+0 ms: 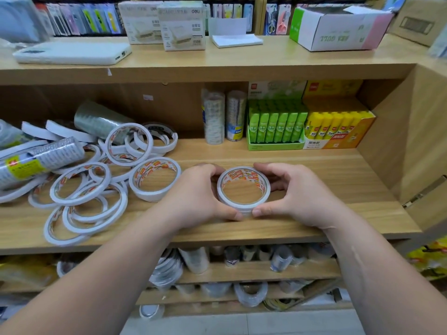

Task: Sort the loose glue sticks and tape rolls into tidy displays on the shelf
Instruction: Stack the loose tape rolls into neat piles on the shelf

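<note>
A short stack of white tape rolls [242, 201] stands on the wooden shelf [326, 189] near its front edge. My left hand [196, 197] cups the stack from the left and my right hand [295, 194] from the right, thumbs meeting at the front. To the left lies a loose pile of white tape rolls [92, 189], thin and wide ones overlapping. One wider roll [154, 182] lies flat just left of my left hand. At the back right stand a green glue stick box [275, 126] and a yellow glue stick box [336, 129], both filled in rows.
Two wrapped upright tape tubes [222, 119] stand left of the green box. Wrapped tape sleeves [36, 160] lie at the far left. The shelf's right wall [399, 146] is close. The top shelf holds white boxes [181, 25] and an open carton [338, 27]. Lower shelves hold more tape.
</note>
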The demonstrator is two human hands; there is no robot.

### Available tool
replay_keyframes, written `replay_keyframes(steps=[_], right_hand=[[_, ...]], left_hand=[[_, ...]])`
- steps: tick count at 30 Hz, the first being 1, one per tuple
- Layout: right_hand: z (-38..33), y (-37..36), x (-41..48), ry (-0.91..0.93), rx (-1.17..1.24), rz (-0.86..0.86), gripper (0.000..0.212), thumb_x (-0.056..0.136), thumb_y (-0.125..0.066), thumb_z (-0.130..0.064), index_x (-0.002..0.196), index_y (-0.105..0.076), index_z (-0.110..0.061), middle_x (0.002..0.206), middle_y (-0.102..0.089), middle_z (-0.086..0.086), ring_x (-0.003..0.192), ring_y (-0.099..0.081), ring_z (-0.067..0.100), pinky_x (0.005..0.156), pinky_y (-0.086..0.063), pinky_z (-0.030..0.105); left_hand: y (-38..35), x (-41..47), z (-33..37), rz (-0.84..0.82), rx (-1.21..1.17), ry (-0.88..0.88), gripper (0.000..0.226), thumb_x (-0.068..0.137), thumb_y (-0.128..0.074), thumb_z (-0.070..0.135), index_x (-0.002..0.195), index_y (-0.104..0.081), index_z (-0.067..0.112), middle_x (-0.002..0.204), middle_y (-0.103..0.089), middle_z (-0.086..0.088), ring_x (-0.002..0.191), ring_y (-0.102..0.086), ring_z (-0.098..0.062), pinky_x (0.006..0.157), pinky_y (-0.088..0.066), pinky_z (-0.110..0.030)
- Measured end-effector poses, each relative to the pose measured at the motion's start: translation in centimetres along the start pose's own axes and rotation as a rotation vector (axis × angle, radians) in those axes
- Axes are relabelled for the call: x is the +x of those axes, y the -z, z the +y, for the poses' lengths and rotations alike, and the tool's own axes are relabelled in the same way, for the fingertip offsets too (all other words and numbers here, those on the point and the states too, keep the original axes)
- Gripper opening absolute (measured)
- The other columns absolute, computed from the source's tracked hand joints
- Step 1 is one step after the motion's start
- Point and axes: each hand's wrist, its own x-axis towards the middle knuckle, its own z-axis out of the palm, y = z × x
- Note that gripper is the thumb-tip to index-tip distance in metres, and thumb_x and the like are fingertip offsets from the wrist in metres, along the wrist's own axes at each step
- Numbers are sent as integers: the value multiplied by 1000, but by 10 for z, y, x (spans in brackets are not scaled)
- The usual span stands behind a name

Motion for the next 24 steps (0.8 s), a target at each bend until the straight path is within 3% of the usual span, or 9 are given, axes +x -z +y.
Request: replay_keyframes(steps=[3, 5, 8, 11, 13, 17, 20, 22, 24], right_hand=[[1, -4, -1, 31, -13, 13, 106, 52, -99, -29, 145, -50, -24, 129, -61, -17, 107, -65, -1, 97, -55, 26], [-2, -9, 0, 91, -92, 21, 106, 54, -97, -38, 147, -47, -31, 132, -56, -23, 116, -57, -6, 102, -48, 19], [-7, -17, 6, 131, -223, 57, 105, 56, -94, -48, 147, -44, -36, 141, -52, -19, 129, -47, 1, 112, -36, 22], [-8, -26, 18, 128, -230, 151, 102, 56, -92, -51, 146, -46, -34, 140, -56, -11, 132, -48, 12, 114, -36, 29], [-7, -32, 25, 124, -218, 180, 105, 55, -91, -54, 147, -45, -34, 140, -56, -7, 133, -46, 16, 115, -36, 33], [-7, -32, 24, 124, -260, 229, 113, 48, -79, -76, 147, -41, -38, 144, -46, -11, 136, -37, 14, 116, -32, 32], [-17, -30, 21, 264, -277, 368, 113, 49, -68, -85, 145, -48, -30, 144, -46, -10, 133, -37, 16, 116, -31, 38], [-33, -32, 20, 368, -222, 372, 113, 52, -67, -85, 147, -46, -26, 142, -47, -11, 134, -37, 10, 116, -28, 29], [-52, -37, 19, 444, -129, 310, 113, 52, -74, -80, 148, -43, -27, 140, -46, -16, 134, -39, 2, 115, -28, 21]], left_hand=[[2, -5, 2, 24, 0, -6, 101, 43, -97, 50, 133, -58, 25, 92, -57, 14, 86, -62, -10, 75, -45, -23], [12, -13, -1, 140, 65, -46, 95, 49, -94, 52, 133, -58, 26, 105, -58, 14, 81, -59, -4, 76, -46, -23], [43, -25, -17, 352, 320, -65, 59, 66, -84, 56, 114, -66, 28, 101, -55, 15, 82, -49, -2, 77, -44, -26], [61, -29, -38, 226, 592, 65, 40, 69, -76, 64, 92, -70, 32, 92, -60, 12, 94, -56, -14, 80, -50, -34], [60, -27, -44, 124, 641, 102, 29, 77, -73, 58, 87, -72, 31, 88, -61, 11, 95, -56, -19, 83, -51, -38], [59, -29, -44, 163, 438, 70, 24, 87, -72, 42, 70, -64, 26, 73, -58, 11, 79, -56, -13, 70, -47, -36], [66, -39, -43, 261, -2, 48, 22, 87, -74, 37, 72, -70, 21, 69, -64, -4, 66, -56, -20, 65, -42, -33], [67, -47, -35, 263, -319, -12, 26, 82, -72, 41, 79, -74, 15, 77, -68, -18, 71, -58, -34, 70, -44, -37], [60, -51, -24, 240, -552, -62, 24, 81, -73, 32, 85, -75, 9, 84, -73, -18, 76, -64, -26, 74, -50, -38]])
